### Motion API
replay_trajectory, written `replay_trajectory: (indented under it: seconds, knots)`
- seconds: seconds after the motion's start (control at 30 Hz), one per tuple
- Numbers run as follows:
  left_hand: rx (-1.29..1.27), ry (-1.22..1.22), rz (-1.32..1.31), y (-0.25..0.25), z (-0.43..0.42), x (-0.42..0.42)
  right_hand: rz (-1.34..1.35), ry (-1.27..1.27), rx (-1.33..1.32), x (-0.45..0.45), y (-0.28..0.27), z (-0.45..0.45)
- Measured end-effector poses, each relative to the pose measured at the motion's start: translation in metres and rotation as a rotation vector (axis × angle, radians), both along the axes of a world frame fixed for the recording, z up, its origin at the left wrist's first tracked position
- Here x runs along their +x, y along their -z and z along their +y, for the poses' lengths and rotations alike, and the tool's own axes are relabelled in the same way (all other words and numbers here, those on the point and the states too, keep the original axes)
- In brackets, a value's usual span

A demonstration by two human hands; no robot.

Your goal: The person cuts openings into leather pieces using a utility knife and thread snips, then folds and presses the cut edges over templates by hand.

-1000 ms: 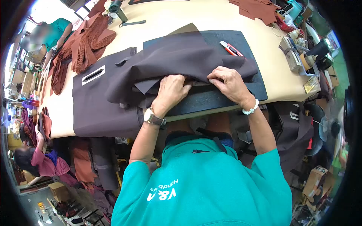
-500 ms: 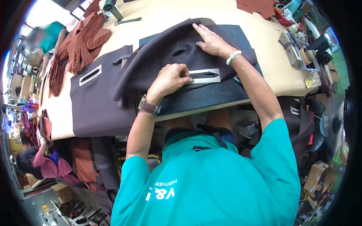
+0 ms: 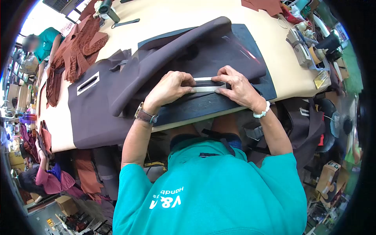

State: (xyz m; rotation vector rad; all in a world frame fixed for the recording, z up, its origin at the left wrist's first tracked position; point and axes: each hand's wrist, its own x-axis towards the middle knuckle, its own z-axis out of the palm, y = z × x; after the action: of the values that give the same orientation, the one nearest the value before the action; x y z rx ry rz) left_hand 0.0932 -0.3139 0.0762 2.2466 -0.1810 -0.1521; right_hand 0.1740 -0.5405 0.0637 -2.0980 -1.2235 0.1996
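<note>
A dark brown sheet [image 3: 244, 64], which looks like leather or cloth, lies partly folded over on a dark board [image 3: 188, 107]. Near its front edge is a long slot bordered by a white rectangular frame [image 3: 204, 89]. My left hand [image 3: 170, 89] pinches the left end of this frame, thumb below and fingers above. At the right end my right hand [image 3: 237, 88] does the same, its thumb and fingers closing on the frame's long sides. A second dark brown piece [image 3: 98, 113] with a similar white-edged slot [image 3: 89, 83] spreads out to the left.
Rust-brown pieces [image 3: 76, 58] lie at the table's far left, near a heat-gun-like tool [image 3: 109, 11] and a strap [image 3: 125, 23]. A rack of supplies [image 3: 309, 51] stands on the right. One person [image 3: 49, 43] is at the far left, another [image 3: 51, 180] lower left.
My right hand has come down from the raised fold to the right end of the white frame. The fold has dropped leftward into a roll. My left hand still grips the left end.
</note>
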Motion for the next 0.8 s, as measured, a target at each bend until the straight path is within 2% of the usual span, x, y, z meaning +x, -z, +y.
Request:
replay_trajectory:
  seconds: [0.23,0.33,0.43,0.47,0.57,0.63,0.7,0.8]
  knots:
    - [-0.008,0.007,-0.257,0.022,0.008,-0.016,0.064,-0.099,0.098,0.002,0.006,-0.012]
    - [0.016,0.014,-0.273,0.023,0.008,-0.017,0.131,-0.149,0.109,0.008,0.003,-0.018]
    - [0.007,0.021,-0.242,0.024,0.009,-0.016,-0.064,0.079,0.103,0.005,0.008,-0.007]
    - [0.01,0.022,-0.255,0.024,0.009,-0.016,-0.245,0.128,-0.008,0.004,0.011,-0.004]
    - [0.03,0.027,-0.293,0.023,0.007,-0.017,-0.504,0.251,-0.018,-0.011,0.025,0.024]
    - [0.057,0.035,-0.318,0.02,0.006,-0.017,-0.557,0.249,-0.059,-0.021,0.034,0.048]
    - [0.14,0.007,-0.251,0.015,0.015,-0.024,-0.423,0.196,-0.084,-0.026,0.022,0.056]
    - [0.202,-0.08,-0.125,0.005,0.037,-0.04,-0.431,0.264,-0.193,-0.016,0.02,0.035]
